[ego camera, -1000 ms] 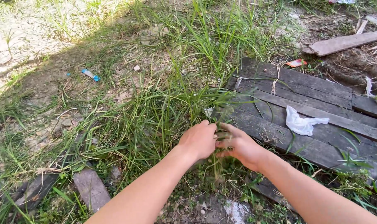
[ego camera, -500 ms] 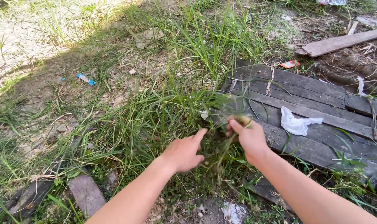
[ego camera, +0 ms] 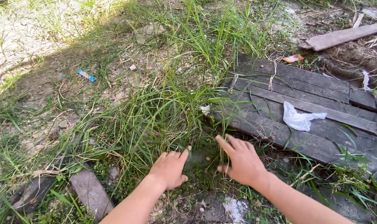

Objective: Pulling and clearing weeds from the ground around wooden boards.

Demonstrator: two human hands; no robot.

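We see the left hand (ego camera: 170, 169) and right hand (ego camera: 239, 161) low beside the grass clump (ego camera: 163, 114), fingers spread wide, holding nothing. The grass grows just left of the dark boards (ego camera: 304, 103), where a white rag (ego camera: 299, 119) lies.

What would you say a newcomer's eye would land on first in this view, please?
Most likely the two bare hands low in the middle: the left hand and right hand, both spread open, reach toward the base of a tall clump of grass on mossy ground. Next comes the dark, weathered plank platform on the right, with a crumpled white plastic bag lying on it.
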